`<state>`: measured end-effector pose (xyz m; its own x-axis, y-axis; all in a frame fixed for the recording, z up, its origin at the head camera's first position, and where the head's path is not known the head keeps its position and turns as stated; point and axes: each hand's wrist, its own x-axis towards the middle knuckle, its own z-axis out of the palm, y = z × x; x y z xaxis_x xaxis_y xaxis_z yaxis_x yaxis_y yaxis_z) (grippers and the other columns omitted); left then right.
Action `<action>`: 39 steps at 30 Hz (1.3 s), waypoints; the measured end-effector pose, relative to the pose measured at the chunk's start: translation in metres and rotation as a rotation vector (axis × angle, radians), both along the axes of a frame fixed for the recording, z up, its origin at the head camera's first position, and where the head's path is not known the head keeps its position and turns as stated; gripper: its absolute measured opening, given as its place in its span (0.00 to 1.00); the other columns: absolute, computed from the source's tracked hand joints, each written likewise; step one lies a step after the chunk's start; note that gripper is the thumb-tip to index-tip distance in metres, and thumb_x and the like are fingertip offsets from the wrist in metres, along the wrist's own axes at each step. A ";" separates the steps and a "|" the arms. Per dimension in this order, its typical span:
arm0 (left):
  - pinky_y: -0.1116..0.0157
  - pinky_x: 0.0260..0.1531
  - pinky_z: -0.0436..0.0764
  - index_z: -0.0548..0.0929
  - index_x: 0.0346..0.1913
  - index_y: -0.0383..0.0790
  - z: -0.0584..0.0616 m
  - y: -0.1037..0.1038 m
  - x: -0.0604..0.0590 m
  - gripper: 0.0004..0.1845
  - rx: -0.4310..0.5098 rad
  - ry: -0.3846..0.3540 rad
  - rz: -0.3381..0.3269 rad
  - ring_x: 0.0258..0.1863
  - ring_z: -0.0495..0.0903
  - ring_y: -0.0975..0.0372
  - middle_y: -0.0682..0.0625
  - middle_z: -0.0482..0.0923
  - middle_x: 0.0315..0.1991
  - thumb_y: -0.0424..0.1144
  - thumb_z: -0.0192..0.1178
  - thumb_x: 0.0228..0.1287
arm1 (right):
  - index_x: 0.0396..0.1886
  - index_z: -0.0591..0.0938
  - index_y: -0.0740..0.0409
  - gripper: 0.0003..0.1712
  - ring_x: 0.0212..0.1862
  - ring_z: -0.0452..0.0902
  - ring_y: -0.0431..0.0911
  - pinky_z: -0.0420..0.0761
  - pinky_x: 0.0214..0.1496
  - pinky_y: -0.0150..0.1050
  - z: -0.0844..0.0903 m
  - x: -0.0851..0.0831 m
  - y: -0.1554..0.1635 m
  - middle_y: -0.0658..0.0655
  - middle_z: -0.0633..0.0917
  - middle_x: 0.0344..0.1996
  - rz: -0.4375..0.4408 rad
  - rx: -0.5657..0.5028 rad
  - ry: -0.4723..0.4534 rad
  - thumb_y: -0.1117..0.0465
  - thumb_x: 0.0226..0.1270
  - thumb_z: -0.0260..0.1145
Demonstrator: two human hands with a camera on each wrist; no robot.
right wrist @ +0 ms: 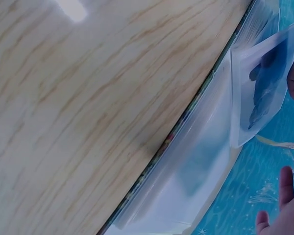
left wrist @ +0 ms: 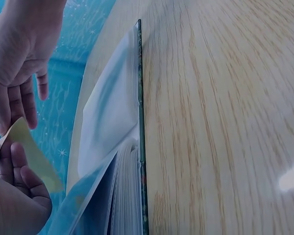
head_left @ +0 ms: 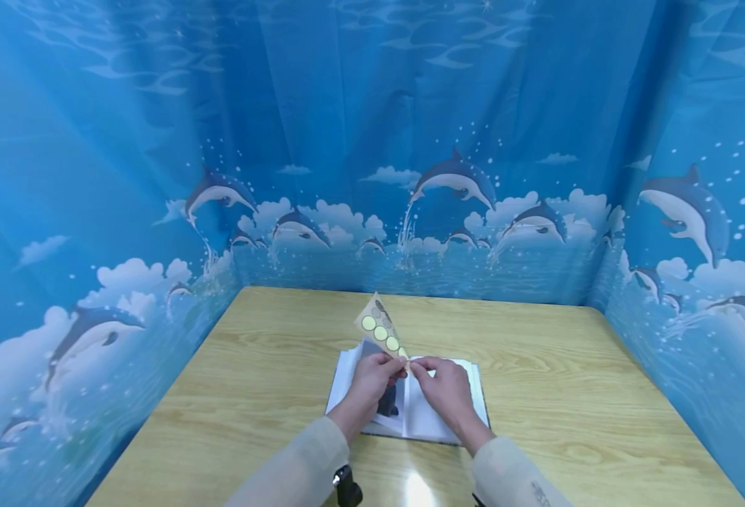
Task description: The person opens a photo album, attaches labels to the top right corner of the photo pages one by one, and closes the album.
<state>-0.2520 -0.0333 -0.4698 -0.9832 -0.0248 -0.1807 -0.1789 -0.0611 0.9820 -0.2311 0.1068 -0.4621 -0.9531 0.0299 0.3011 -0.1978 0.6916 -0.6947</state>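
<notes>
A sheet of round pale-yellow stickers stands up at a slant above an open photo album. My left hand pinches the sheet near its lower corner. Close beside it, my right hand pinches that same corner, fingertips almost meeting the left ones. In the left wrist view the plain back of the sticker sheet curves between both hands. The album's left side shows a sleeve with a dark-figured picture; its right page is whitish. Fingers hide the pinched corner, so whether a sticker is lifting I cannot tell.
The album lies on a wood-grain table, near its front middle. Blue curtains with dolphins stand behind the table and along both sides. A bright light reflection shows on the tabletop in front of the album.
</notes>
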 end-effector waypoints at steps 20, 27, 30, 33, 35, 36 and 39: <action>0.69 0.28 0.76 0.83 0.35 0.32 -0.002 -0.045 -0.013 0.05 0.082 -0.010 0.105 0.24 0.78 0.64 0.52 0.81 0.24 0.32 0.65 0.63 | 0.37 0.89 0.56 0.11 0.38 0.80 0.45 0.79 0.40 0.40 -0.003 -0.009 0.014 0.52 0.88 0.34 -0.145 -0.257 -0.154 0.54 0.69 0.66; 0.71 0.26 0.76 0.82 0.31 0.37 -0.007 -0.082 -0.019 0.05 0.091 -0.032 0.170 0.24 0.79 0.64 0.53 0.81 0.23 0.33 0.65 0.63 | 0.37 0.89 0.58 0.11 0.36 0.79 0.44 0.77 0.38 0.37 -0.010 -0.010 0.020 0.52 0.88 0.33 -0.145 -0.258 -0.135 0.56 0.69 0.66; 0.71 0.26 0.76 0.82 0.32 0.38 -0.011 -0.100 -0.020 0.04 0.111 -0.052 0.194 0.24 0.78 0.64 0.51 0.81 0.24 0.33 0.65 0.64 | 0.36 0.89 0.58 0.11 0.36 0.78 0.44 0.76 0.38 0.37 -0.012 -0.010 0.023 0.51 0.88 0.32 -0.148 -0.259 -0.137 0.56 0.69 0.66; 0.71 0.26 0.75 0.81 0.34 0.36 -0.014 -0.118 -0.019 0.04 0.118 -0.054 0.218 0.24 0.76 0.64 0.51 0.80 0.25 0.34 0.64 0.65 | 0.36 0.89 0.58 0.11 0.35 0.78 0.44 0.76 0.37 0.36 -0.013 -0.010 0.025 0.51 0.88 0.32 -0.154 -0.258 -0.144 0.56 0.69 0.66; 0.72 0.26 0.75 0.80 0.37 0.35 -0.015 -0.129 -0.018 0.05 0.112 -0.053 0.234 0.25 0.75 0.64 0.51 0.80 0.27 0.34 0.63 0.66 | 0.37 0.89 0.58 0.12 0.36 0.78 0.44 0.76 0.37 0.37 -0.013 -0.010 0.026 0.52 0.88 0.32 -0.157 -0.254 -0.153 0.55 0.69 0.66; 0.72 0.27 0.75 0.80 0.39 0.34 -0.016 -0.134 -0.017 0.06 0.113 -0.053 0.241 0.26 0.75 0.65 0.51 0.80 0.27 0.35 0.63 0.67 | 0.37 0.89 0.59 0.12 0.36 0.78 0.44 0.76 0.37 0.37 -0.013 -0.010 0.027 0.52 0.88 0.32 -0.158 -0.254 -0.158 0.55 0.69 0.66; 0.73 0.25 0.74 0.79 0.42 0.32 -0.019 -0.145 -0.017 0.08 0.101 -0.058 0.276 0.25 0.74 0.65 0.51 0.80 0.27 0.35 0.62 0.68 | 0.38 0.89 0.59 0.12 0.37 0.79 0.45 0.77 0.38 0.38 -0.013 -0.010 0.028 0.53 0.88 0.34 -0.158 -0.250 -0.173 0.55 0.70 0.65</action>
